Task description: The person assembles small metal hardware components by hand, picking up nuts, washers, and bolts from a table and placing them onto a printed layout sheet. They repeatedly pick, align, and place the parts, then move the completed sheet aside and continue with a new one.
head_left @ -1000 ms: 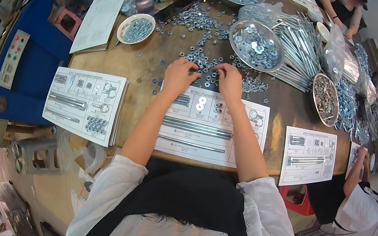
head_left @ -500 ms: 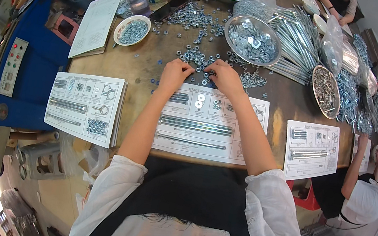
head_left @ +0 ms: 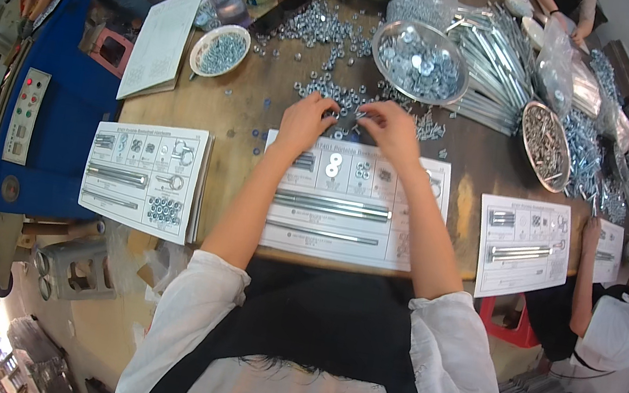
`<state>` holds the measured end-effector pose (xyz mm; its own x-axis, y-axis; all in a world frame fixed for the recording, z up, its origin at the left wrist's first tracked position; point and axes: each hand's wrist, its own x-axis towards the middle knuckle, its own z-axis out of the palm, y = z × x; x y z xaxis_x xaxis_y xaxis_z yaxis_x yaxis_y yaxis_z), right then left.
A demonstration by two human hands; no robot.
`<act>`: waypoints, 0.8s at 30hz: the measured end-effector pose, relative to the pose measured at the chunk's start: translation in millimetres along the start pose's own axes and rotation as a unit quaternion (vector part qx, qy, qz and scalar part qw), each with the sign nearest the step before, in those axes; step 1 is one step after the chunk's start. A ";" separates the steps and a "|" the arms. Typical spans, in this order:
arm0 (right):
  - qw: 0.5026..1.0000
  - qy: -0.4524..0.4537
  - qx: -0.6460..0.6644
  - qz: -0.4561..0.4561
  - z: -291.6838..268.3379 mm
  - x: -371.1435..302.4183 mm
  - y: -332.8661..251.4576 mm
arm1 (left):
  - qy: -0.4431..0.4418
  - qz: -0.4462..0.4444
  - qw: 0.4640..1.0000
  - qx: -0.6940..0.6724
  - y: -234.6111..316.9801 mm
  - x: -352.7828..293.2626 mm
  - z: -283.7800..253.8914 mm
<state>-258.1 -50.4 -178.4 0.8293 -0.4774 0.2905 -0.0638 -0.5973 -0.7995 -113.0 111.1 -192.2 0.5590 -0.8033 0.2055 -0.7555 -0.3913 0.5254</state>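
Note:
Both my hands are over a pile of small metal nuts [head_left: 330, 89] beyond the middle printed sheet [head_left: 397, 247]. My left hand [head_left: 308, 121] has its fingers curled and pressed together at the nuts' near edge; what they pinch is too small to make out. Facing it, my right hand [head_left: 392, 133] closes thumb and fingertips around a small metal piece whose kind I cannot tell. A few loose nuts lie between the hands. Under my forearms the sheet shows long bolts, two washers and nuts; whether some are real pieces, I cannot tell.
Beyond my hands stand a bowl of washers [head_left: 420, 63], a bundle of metal rods [head_left: 489, 68] and a bowl of screws [head_left: 543, 146]. At left are a white bowl of small screws [head_left: 220, 51] and another sheet [head_left: 143, 178]. Co-workers sit at the right and far right.
My hands have tilted up off the nuts, with fingertips pinched closer together. The view has shifted slightly. A co-worker at far left leans further into view.

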 end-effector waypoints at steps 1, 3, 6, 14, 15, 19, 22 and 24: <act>0.999 0.018 0.022 0.029 -11.6 -9.9 -3.2 | -0.005 0.010 1.000 0.015 -2.1 -0.4 -1.0; 0.995 0.039 0.043 0.078 -37.7 -34.0 -3.4 | -0.019 0.033 0.999 0.036 -4.6 -2.0 -3.9; 0.991 0.068 0.038 0.111 -82.3 -85.1 -7.8 | -0.028 0.047 0.998 0.006 -14.0 -5.7 -4.1; 0.979 0.020 -0.056 0.196 -131.7 -219.8 -24.4 | -0.084 0.056 0.986 -0.131 62.3 -16.1 -6.3; 0.979 0.002 -0.069 0.193 -132.2 -226.9 -27.5 | -0.109 0.068 0.977 -0.173 87.7 -29.2 0.0; 0.980 -0.022 -0.144 0.135 -131.4 -239.7 -25.6 | -0.220 0.154 0.946 -0.183 173.4 -103.4 47.8; 0.977 -0.040 -0.177 0.111 -127.1 -239.7 -23.0 | -0.201 0.201 0.953 -0.103 187.7 -129.0 72.0; 0.979 -0.034 -0.168 0.111 -126.7 -242.1 -22.0 | -0.185 0.199 0.956 -0.108 187.6 -135.1 75.4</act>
<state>-527.8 -3.3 -164.5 0.8079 -0.5833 0.0846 -0.4169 -0.6670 -0.6175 -355.9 112.4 -183.6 0.0525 -0.9889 0.1392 -0.7734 0.0479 0.6322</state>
